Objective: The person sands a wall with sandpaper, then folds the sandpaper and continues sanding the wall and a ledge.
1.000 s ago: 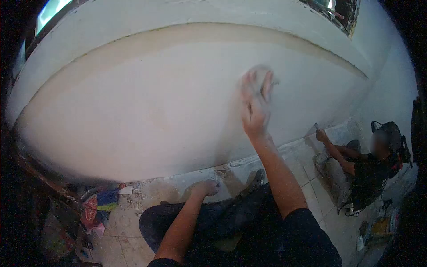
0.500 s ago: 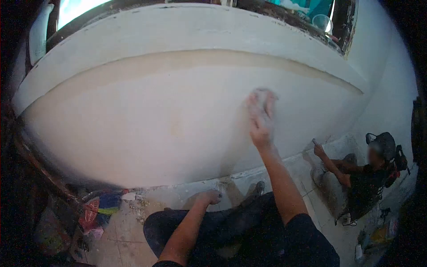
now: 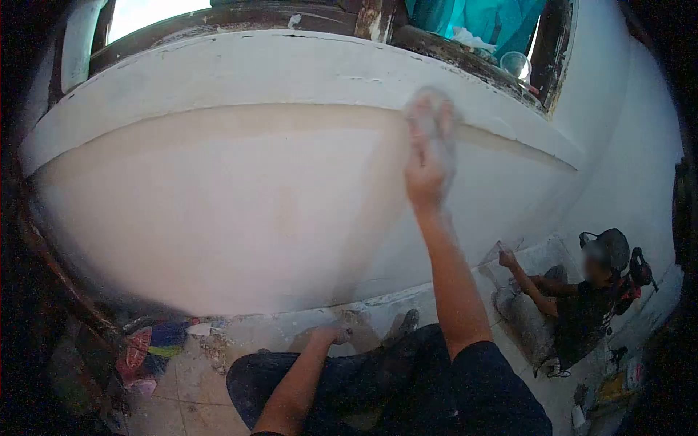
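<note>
My right hand (image 3: pixel 427 156), smeared by motion, is raised against the white wall (image 3: pixel 240 196) right below the window ledge. Under its fingers a grey pad (image 3: pixel 434 96) shows at the tips and sides; blur hides its exact kind. The fingertips overlap the lower edge of the white ledge (image 3: pixel 305 69). Low down by my knees, my left hand (image 3: pixel 331 335) hangs near the wall's foot, its fingers small and indistinct.
A co-worker (image 3: pixel 582 305) in a dark cap sits at the right, one hand raised near the wall base. Above, a clear plastic cup (image 3: pixel 515 65) stands on the window sill beside a teal curtain (image 3: pixel 509 22). Colourful bags (image 3: pixel 149 349) lie on the floor at left.
My right hand has moved up the wall to the ledge with the grey pad. The view has shifted slightly, and the co-worker's raised hand is a little lower and further left.
</note>
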`<action>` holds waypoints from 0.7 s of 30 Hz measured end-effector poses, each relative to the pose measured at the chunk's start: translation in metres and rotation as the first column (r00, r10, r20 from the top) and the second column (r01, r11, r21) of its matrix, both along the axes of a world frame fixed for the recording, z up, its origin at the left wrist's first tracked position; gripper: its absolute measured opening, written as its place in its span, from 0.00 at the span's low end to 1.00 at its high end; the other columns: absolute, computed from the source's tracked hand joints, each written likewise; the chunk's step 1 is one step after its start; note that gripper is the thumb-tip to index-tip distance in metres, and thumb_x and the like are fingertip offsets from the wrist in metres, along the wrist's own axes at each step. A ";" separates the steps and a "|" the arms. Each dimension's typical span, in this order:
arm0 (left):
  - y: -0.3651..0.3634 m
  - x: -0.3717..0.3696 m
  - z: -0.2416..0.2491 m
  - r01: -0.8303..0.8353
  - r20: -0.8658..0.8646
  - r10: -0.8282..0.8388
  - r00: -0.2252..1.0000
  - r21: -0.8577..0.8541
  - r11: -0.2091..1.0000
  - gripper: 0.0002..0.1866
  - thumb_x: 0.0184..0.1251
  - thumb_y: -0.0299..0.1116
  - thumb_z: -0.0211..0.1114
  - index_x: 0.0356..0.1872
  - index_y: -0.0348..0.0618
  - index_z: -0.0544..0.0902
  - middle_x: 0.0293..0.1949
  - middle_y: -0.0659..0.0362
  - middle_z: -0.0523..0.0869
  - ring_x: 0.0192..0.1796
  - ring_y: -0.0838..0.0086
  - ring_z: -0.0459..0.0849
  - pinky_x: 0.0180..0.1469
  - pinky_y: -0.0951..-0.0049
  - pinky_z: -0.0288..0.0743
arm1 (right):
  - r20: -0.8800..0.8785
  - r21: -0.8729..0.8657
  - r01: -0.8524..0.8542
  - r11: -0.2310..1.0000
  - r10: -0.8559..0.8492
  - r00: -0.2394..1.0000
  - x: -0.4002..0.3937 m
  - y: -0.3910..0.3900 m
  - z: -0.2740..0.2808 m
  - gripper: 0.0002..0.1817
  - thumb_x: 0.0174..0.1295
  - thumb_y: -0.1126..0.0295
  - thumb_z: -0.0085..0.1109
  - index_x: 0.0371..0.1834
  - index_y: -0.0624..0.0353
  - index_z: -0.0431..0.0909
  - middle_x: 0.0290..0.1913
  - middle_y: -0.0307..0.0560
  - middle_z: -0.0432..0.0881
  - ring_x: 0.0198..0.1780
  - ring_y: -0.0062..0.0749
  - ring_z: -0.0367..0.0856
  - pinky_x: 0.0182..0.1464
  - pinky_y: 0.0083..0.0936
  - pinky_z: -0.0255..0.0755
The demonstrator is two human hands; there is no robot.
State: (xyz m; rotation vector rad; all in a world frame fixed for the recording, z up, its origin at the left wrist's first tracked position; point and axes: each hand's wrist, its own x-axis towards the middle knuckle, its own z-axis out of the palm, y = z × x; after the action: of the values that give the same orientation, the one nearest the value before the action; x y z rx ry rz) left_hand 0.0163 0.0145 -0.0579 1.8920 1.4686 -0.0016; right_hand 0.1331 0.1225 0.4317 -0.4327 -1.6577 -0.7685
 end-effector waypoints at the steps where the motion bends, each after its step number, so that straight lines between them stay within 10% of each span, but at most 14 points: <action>1: 0.001 -0.001 0.005 -0.003 0.001 0.003 1.000 0.007 1.000 0.23 0.68 0.46 0.60 0.62 0.55 0.84 0.63 0.50 0.85 0.64 0.52 0.83 0.66 0.51 0.76 | 0.001 0.007 -0.003 1.000 0.003 1.000 0.009 0.005 0.007 0.24 0.73 0.74 0.54 0.72 0.49 0.78 0.77 0.55 0.70 0.82 0.56 0.59 0.79 0.46 0.58; 3: -0.018 -0.002 0.061 -0.063 -0.055 0.056 0.997 -0.139 0.988 0.24 0.68 0.49 0.61 0.63 0.57 0.84 0.64 0.49 0.84 0.64 0.51 0.83 0.65 0.52 0.77 | -0.390 -0.143 -0.082 0.986 0.020 0.920 0.022 0.010 0.024 0.25 0.73 0.74 0.53 0.73 0.50 0.77 0.77 0.53 0.70 0.80 0.57 0.61 0.77 0.46 0.62; 6: -0.051 -0.008 0.144 -0.197 -0.013 0.198 0.980 -0.154 0.968 0.27 0.68 0.54 0.61 0.65 0.58 0.83 0.67 0.50 0.82 0.67 0.52 0.81 0.67 0.51 0.75 | -0.399 -0.156 -0.031 0.987 -0.035 0.916 0.003 0.009 0.016 0.19 0.78 0.68 0.52 0.68 0.59 0.79 0.71 0.58 0.77 0.75 0.53 0.71 0.73 0.39 0.67; 9: -0.004 0.001 -0.004 -0.126 -0.069 0.124 0.990 -0.037 0.991 0.28 0.69 0.56 0.61 0.66 0.56 0.82 0.69 0.51 0.81 0.69 0.51 0.79 0.69 0.51 0.73 | -0.179 -0.048 -0.100 0.994 0.090 0.980 0.001 -0.007 0.010 0.20 0.79 0.65 0.50 0.69 0.59 0.78 0.71 0.58 0.77 0.74 0.53 0.73 0.72 0.39 0.68; 12: -0.011 0.004 0.020 -0.161 -0.189 0.134 0.973 -0.136 0.977 0.31 0.70 0.58 0.59 0.67 0.54 0.81 0.70 0.51 0.80 0.71 0.52 0.77 0.71 0.50 0.71 | -0.471 -0.439 -0.248 0.864 0.014 0.882 0.044 0.004 0.030 0.23 0.74 0.71 0.56 0.72 0.53 0.76 0.77 0.56 0.70 0.79 0.56 0.64 0.76 0.45 0.64; 15: -0.034 0.003 0.093 -0.195 -0.234 0.142 0.962 -0.219 0.956 0.32 0.71 0.59 0.58 0.69 0.52 0.80 0.71 0.50 0.79 0.71 0.51 0.77 0.71 0.50 0.71 | -0.392 -0.137 0.110 0.984 -0.156 0.907 0.032 0.016 0.024 0.23 0.76 0.72 0.53 0.73 0.56 0.75 0.72 0.57 0.76 0.74 0.56 0.73 0.71 0.40 0.69; 18: -0.056 0.001 0.157 -0.104 -0.162 0.070 0.984 -0.216 0.971 0.33 0.73 0.60 0.55 0.70 0.51 0.78 0.72 0.49 0.77 0.72 0.51 0.76 0.71 0.48 0.71 | -0.209 -0.074 -0.081 0.994 0.064 0.976 0.002 -0.011 0.011 0.22 0.75 0.72 0.53 0.72 0.57 0.76 0.72 0.60 0.75 0.74 0.56 0.72 0.71 0.41 0.69; 21: -0.015 0.003 0.025 -0.213 -0.115 0.198 0.973 -0.143 0.966 0.34 0.75 0.62 0.51 0.71 0.51 0.77 0.73 0.49 0.75 0.73 0.51 0.75 0.72 0.48 0.69 | -0.247 -0.364 -0.200 0.910 0.113 0.962 0.042 -0.005 0.015 0.24 0.74 0.73 0.51 0.74 0.55 0.74 0.79 0.59 0.66 0.81 0.56 0.59 0.79 0.47 0.58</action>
State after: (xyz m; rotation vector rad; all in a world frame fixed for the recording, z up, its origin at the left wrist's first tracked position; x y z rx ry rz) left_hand 0.0188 -0.0010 -0.0328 1.6292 1.6775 -0.1105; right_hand 0.1756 0.1175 0.4471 -0.6288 -1.6082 -0.2558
